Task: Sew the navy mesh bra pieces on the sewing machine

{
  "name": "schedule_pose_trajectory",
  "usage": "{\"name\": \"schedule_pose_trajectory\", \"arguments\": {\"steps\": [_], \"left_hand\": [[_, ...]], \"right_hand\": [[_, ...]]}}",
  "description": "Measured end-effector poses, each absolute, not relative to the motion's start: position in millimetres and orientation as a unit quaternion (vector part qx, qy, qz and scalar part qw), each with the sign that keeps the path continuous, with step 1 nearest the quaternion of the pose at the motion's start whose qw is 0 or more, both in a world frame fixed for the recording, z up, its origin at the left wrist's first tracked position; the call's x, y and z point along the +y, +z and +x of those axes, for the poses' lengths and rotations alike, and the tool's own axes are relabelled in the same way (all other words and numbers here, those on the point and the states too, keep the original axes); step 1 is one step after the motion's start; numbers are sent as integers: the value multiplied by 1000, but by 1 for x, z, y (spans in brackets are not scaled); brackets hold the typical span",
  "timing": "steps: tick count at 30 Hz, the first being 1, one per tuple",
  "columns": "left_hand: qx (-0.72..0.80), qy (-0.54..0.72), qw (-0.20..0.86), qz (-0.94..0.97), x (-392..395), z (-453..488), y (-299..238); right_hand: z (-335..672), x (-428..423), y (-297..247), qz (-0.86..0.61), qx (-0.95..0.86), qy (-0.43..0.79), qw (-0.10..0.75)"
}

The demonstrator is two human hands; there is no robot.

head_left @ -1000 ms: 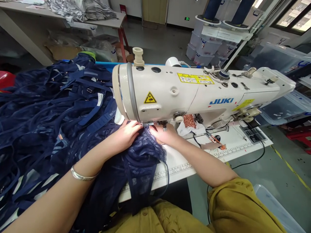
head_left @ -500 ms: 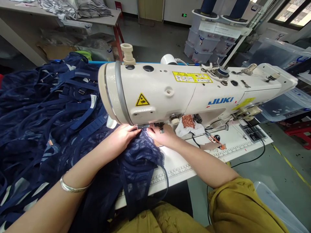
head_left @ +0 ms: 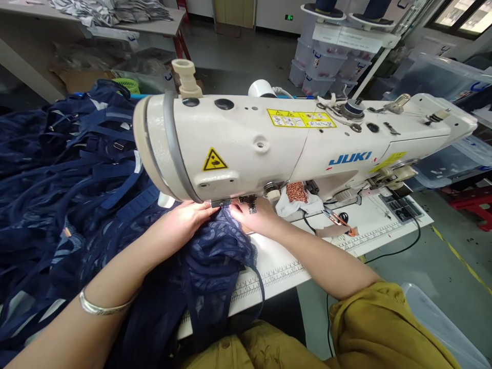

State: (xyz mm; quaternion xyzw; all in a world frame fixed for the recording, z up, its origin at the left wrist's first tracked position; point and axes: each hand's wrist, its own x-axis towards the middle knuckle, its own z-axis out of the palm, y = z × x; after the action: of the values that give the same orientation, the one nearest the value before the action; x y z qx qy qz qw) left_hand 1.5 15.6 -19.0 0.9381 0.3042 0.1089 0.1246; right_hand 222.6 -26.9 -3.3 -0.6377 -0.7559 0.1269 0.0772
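Under the head of a white sewing machine (head_left: 238,138), a navy lace garment (head_left: 219,246) lies bunched, its thin straps trailing over the table's front edge. My left hand (head_left: 188,220) is at the garment's left side, fingers together and closed on the fabric beside the needle area. From the right, my right hand (head_left: 255,215) grips the lace edge with curled fingers. The machine head and its fittings hide the fingertips of both hands, the needle and the presser foot.
A large heap of navy garments (head_left: 77,169) covers the left side. On the white machine table (head_left: 277,269), marked with a ruler, are a cloth with copper-coloured beads (head_left: 296,192), orange-handled snips (head_left: 340,220) and a dark parts tray (head_left: 403,207). Clear bins (head_left: 323,64) stand behind.
The view has shifted slightly, so the machine head appears further left and larger. Both hands stay on the garment near the needle area, my left hand a little further left in the picture.
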Motion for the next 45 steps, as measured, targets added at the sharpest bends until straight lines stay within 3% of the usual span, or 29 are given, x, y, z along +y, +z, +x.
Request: {"name": "schedule_pose_trajectory", "arguments": {"steps": [25,45], "left_hand": [[317,86,83,941,7,5,-9],[309,101,93,941,7,6,-16]], "right_hand": [[225,-27,-12,-636,-757,114,96],[220,-29,4,-652,-747,116,57]]}}
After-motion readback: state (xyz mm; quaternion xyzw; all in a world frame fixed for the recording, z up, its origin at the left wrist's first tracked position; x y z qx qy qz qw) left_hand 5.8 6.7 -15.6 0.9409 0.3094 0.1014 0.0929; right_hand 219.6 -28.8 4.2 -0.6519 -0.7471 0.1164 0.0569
